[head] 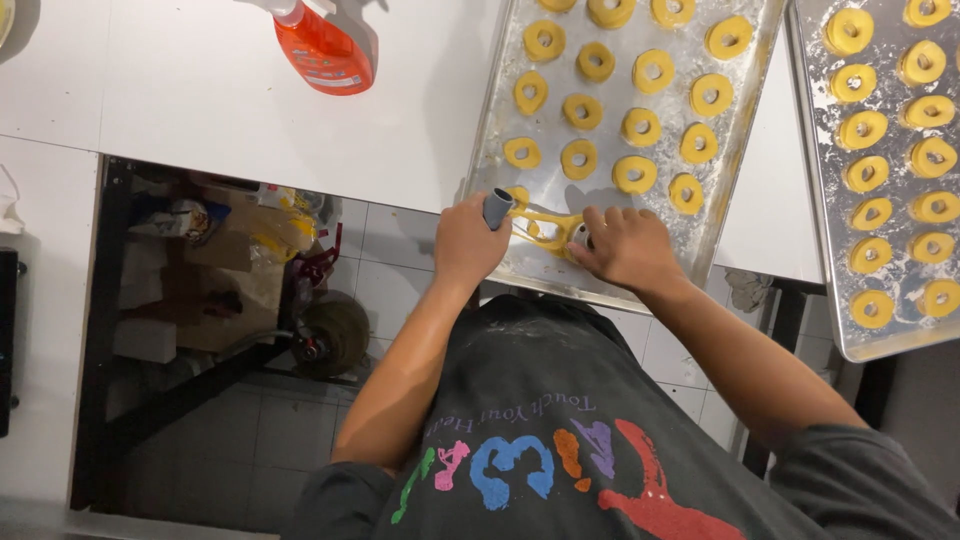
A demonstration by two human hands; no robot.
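Note:
My left hand [465,240] is closed around a short grey tube-shaped cutter [497,208] at the near edge of a floured metal tray [735,140]. My right hand [625,245] rests fingers-down on the tray beside it, touching a small round metal cutter [580,237]. Between the two hands lies a strip of yellow dough scrap [540,228] with holes cut out. Several yellow dough rings [640,125] lie in rows across the tray beyond my hands.
A second metal tray [880,330] of dough rings sits at the right, overhanging the white table [200,90]. An orange spray bottle [325,50] stands at the back left. Below the table edge are a tiled floor, boxes, bags and a dark round cylinder [335,335].

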